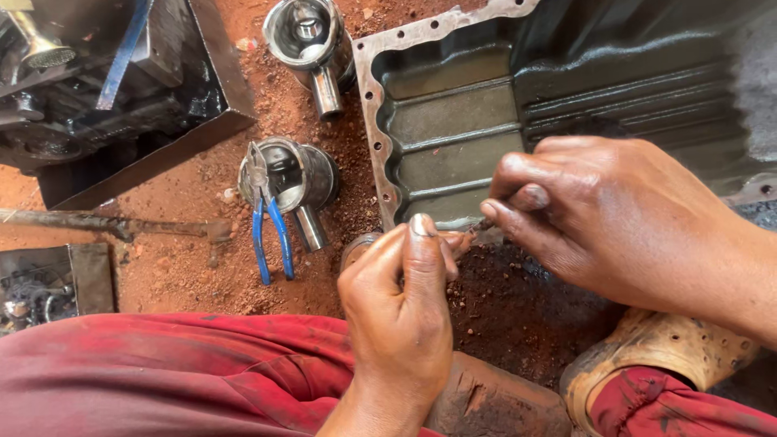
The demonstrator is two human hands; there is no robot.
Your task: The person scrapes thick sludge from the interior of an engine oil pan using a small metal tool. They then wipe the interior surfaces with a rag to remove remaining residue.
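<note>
My left hand [401, 311] is closed around a round metal piston [356, 245], mostly hidden behind the fingers, held above my red-trousered leg. My right hand [603, 218] pinches a thin metal piece [477, 225] between thumb and forefinger right at the top of what the left hand holds. Both hands are oily. Two more pistons lie on the red dirt: one [301, 180] left of my hands with blue-handled pliers [267, 231] resting across it, another [312, 40] farther back.
A dark metal oil pan [453, 121] with a bolt-hole rim lies behind my hands. A black engine block [105, 89] sits at the upper left, a metal bar [113, 225] and a small tray [48, 283] at the left. My sandalled foot [655, 356] is at the lower right.
</note>
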